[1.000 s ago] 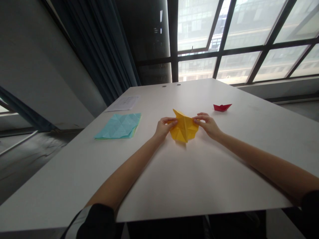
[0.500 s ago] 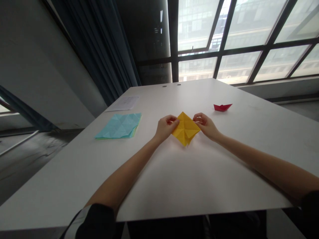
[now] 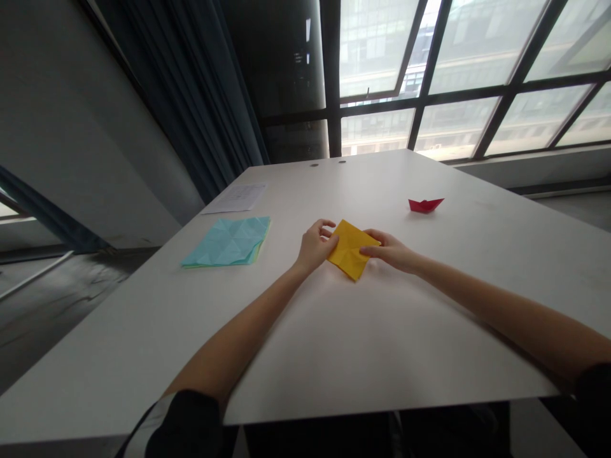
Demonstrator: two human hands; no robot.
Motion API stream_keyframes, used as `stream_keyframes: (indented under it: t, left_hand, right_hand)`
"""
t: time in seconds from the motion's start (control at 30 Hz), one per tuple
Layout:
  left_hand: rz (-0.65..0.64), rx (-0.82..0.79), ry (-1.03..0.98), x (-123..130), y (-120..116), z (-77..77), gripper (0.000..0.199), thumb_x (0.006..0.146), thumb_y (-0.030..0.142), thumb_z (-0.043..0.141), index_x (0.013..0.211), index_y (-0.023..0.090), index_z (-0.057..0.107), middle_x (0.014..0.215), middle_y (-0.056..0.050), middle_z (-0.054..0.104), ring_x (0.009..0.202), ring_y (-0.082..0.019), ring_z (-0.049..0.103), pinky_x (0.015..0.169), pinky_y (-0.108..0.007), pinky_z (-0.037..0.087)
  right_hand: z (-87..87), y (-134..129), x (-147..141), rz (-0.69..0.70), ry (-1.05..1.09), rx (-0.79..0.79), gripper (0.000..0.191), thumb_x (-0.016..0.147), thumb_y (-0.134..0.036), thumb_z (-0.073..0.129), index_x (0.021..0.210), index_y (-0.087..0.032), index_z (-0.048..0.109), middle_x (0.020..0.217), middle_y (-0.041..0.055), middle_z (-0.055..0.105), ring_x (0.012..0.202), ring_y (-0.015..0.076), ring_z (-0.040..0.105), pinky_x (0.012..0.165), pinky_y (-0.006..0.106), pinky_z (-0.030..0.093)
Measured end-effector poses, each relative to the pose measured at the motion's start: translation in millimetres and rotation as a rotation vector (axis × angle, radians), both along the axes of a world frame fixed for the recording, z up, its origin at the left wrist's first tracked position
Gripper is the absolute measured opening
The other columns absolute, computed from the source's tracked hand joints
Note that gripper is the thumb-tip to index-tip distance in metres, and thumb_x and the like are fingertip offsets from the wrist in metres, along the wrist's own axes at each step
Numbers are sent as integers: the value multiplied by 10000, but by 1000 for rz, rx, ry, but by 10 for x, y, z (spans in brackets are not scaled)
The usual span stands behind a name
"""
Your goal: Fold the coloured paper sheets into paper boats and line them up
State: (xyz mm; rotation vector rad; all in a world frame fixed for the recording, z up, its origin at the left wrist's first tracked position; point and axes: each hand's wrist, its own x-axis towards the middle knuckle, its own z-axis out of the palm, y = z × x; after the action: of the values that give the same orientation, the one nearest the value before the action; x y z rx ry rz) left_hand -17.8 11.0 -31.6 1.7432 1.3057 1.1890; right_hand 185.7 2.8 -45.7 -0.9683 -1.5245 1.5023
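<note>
A folded yellow origami paper, roughly diamond-shaped with crease lines, is held just above the table between both hands. My left hand pinches its left corner between thumb and fingers. On the opposite side, my right hand grips the right corner, thumb lying on the front face and fingers behind. The fingers behind the sheet are partly hidden. Beyond my right hand, a small red paper boat stands on the table.
The white table spreads under both arms. To the left lies a stack of creased light-blue paper with a yellow-green sheet beneath. Behind that is a printed white sheet. A dark curtain and windows stand past the far edge.
My right hand has moved inward, its thumb now over the yellow paper's front. The paper has turned slightly and its loose lower flaps look pressed together. My left hand keeps its hold.
</note>
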Motion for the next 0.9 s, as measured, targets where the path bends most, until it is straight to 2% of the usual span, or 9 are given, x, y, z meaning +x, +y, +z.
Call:
stream_keyframes:
  t: [0.07, 0.13, 0.27, 0.37, 0.57, 0.63, 0.73, 0.83, 0.9]
  left_hand:
    - [-47, -108, -75, 2, 3, -7, 430, 646, 211, 631, 1062, 191, 525, 671, 13, 608, 561, -114, 555, 537, -217, 419]
    - [-94, -237, -143, 3, 5, -5, 475, 627, 222, 663, 1077, 172, 521, 662, 4, 616, 571, -121, 569, 540, -222, 425]
    - [-195, -402, -196, 7, -2, 9, 418, 585, 347, 729, 918, 123, 610, 789, -77, 663, 683, -166, 613, 591, -254, 450]
    - [-238, -412, -286, 19, -7, 1, 396, 548, 373, 754, 818, 109, 631, 807, -84, 667, 710, -174, 620, 623, -267, 467]
    - [-122, -328, -481, 28, 22, -16, 361, 545, 369, 737, 768, 121, 596, 776, -49, 661, 677, -139, 607, 608, -251, 475]
    - [-57, -326, -456, 19, 31, -9, 293, 566, 336, 706, 738, 135, 580, 735, -27, 646, 636, -119, 591, 562, -226, 455]
    - [41, -328, -312, 5, 28, 0, 146, 597, 259, 624, 663, 150, 553, 622, 8, 595, 537, -91, 545, 474, -184, 382]
    - [31, -265, -138, -7, 12, -12, 67, 615, 211, 539, 592, 150, 523, 552, 19, 549, 492, -84, 515, 467, -189, 361]
    - [18, -181, -27, -16, 0, -27, 68, 634, 214, 520, 607, 153, 529, 551, 18, 539, 510, -93, 512, 500, -207, 385]
  right_hand:
    - [10, 2, -4, -21, 38, -31, 309, 643, -234, 691, 938, -213, 600, 922, 24, 656, 819, 167, 608, 746, 309, 494]
    - [25, 4, 0, -18, 44, -30, 301, 624, -189, 689, 912, -206, 602, 887, 17, 659, 789, 159, 612, 725, 299, 497]
    - [53, -9, 7, 28, 31, -4, 412, 615, -146, 681, 1002, -227, 563, 862, 4, 653, 764, 157, 622, 681, 285, 508]
    - [51, -24, 6, 68, 68, -15, 537, 647, -178, 682, 1131, -253, 463, 879, 7, 659, 785, 164, 630, 695, 303, 516]
    - [37, -26, 20, 185, -13, -44, 661, 639, -218, 724, 1194, -233, 365, 925, 39, 671, 843, 188, 631, 713, 323, 514]
    - [36, -4, 33, 120, -44, -40, 676, 634, -219, 725, 1202, -229, 357, 866, 28, 680, 777, 172, 632, 683, 312, 509]
    - [18, 56, 67, -62, -13, -43, 632, 629, -233, 720, 1171, -225, 395, 761, 0, 667, 684, 143, 611, 650, 295, 498]
    - [-21, 129, 121, -201, 65, -52, 569, 633, -255, 703, 1125, -220, 419, 669, -30, 618, 654, 130, 590, 665, 299, 491]
    - [-54, 172, 161, -220, 67, -23, 550, 639, -260, 684, 1113, -222, 407, 636, -49, 583, 657, 128, 578, 671, 299, 483]
